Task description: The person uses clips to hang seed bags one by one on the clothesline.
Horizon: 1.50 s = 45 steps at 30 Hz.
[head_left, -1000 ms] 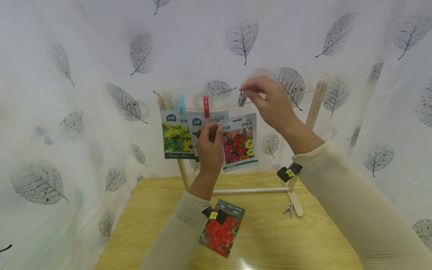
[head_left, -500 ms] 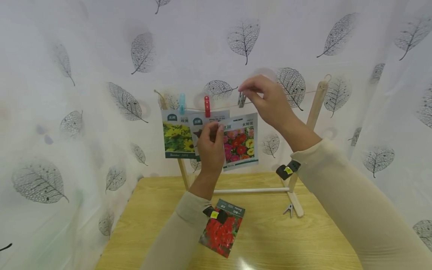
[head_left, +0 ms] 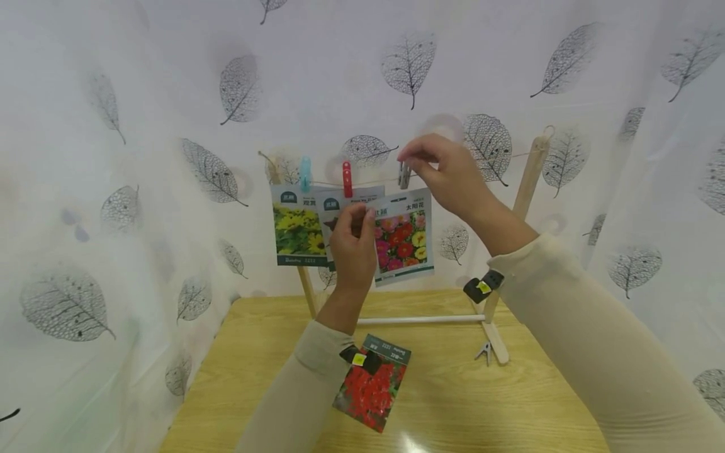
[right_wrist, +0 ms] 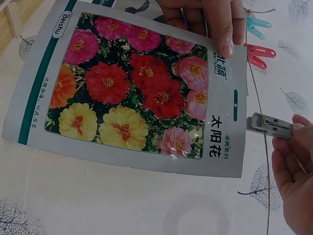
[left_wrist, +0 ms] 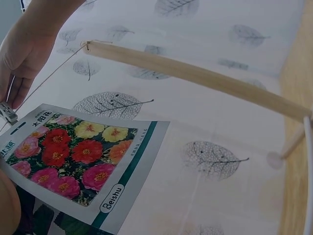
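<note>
My left hand [head_left: 354,242] pinches a flower seed packet [head_left: 403,236] by its upper left edge, just below the string. Red, pink and yellow blooms fill the packet's front in the right wrist view. With thumb and fingertips, my right hand [head_left: 444,173] pinches a grey clothespin [right_wrist: 271,125] at the string [right_wrist: 268,171]. The clothespin's tip is at the packet's top edge; whether it bites the paper I cannot tell. To the left hang a yellow-flower packet [head_left: 298,229] under a blue clothespin [head_left: 306,174] and another packet [head_left: 330,217], partly hidden, under a red clothespin [head_left: 347,179].
The string runs between wooden posts [head_left: 531,173], joined low down by a white rod [head_left: 421,320]. On the wooden table [head_left: 453,390] lie a red-flower packet [head_left: 370,393], partly behind my left wrist, and a grey clothespin [head_left: 484,353] by the stand's right foot. A leaf-print curtain [head_left: 317,75] hangs behind.
My right hand has come down slightly with the grey clothespin, bringing its tip nearer the packet's top edge. The left hand and its packet have barely moved.
</note>
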Tool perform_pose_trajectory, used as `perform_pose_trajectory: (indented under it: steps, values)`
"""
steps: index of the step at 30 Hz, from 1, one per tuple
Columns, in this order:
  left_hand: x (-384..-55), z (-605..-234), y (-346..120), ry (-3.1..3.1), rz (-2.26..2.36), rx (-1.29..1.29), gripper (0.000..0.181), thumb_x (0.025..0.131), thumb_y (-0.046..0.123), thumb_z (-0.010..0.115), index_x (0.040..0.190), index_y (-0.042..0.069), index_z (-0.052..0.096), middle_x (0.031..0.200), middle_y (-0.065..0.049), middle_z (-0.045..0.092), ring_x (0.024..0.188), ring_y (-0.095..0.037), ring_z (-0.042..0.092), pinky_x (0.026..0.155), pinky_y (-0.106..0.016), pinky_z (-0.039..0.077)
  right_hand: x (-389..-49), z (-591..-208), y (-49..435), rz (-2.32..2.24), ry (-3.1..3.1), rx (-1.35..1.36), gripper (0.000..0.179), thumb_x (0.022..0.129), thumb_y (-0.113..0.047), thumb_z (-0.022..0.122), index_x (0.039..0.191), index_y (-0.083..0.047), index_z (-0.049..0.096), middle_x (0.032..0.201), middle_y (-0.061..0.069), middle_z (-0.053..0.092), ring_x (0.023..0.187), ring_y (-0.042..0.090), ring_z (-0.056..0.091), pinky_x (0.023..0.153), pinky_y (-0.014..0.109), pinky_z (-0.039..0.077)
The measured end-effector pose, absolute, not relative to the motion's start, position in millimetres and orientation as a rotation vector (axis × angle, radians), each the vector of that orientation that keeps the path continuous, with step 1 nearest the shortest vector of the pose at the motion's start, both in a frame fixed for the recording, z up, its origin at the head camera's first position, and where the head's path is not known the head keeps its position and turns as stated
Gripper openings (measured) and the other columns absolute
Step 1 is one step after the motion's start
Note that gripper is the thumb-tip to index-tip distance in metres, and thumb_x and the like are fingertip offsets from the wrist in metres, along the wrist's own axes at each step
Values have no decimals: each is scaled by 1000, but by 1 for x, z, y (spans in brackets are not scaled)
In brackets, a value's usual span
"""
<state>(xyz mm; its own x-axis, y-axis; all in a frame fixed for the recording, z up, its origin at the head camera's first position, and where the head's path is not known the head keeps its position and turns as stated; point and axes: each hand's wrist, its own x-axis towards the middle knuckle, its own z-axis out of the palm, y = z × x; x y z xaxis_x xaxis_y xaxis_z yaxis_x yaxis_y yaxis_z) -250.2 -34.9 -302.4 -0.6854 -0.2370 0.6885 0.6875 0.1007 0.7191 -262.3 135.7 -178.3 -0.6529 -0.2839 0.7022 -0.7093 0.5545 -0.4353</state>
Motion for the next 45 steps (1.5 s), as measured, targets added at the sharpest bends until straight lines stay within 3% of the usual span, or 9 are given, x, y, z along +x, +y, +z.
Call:
perform_pose_trajectory:
  steps: [28, 39, 45]
  values:
    - [-252, -294, -32, -1685, -1650, -461, 24, 102, 25, 61, 113, 3, 64, 96, -11, 66, 74, -13, 56, 65, -22, 47, -258, -183, 137, 961, -2271, 854, 14, 102, -10, 60, 110, -5, 70, 115, 10, 71, 115, 25, 67, 105, 44, 51]
    - [-254, -294, -32, -1684, -1666, -475, 24, 103, 23, 60, 116, 3, 63, 100, -12, 65, 75, -22, 59, 66, -21, 49, -259, -182, 138, 986, -2296, 864, 19, 103, -16, 59, 117, -5, 66, 118, 10, 71, 118, 27, 67, 107, 43, 50]
    - [-252, -293, -31, -1683, -1655, -467, 25, 103, 23, 60, 116, 2, 63, 100, -12, 66, 75, -17, 58, 66, -21, 49, -259, -183, 139, 998, -2343, 831, 24, 104, -19, 58, 123, -7, 66, 125, 10, 70, 122, 29, 65, 108, 45, 49]
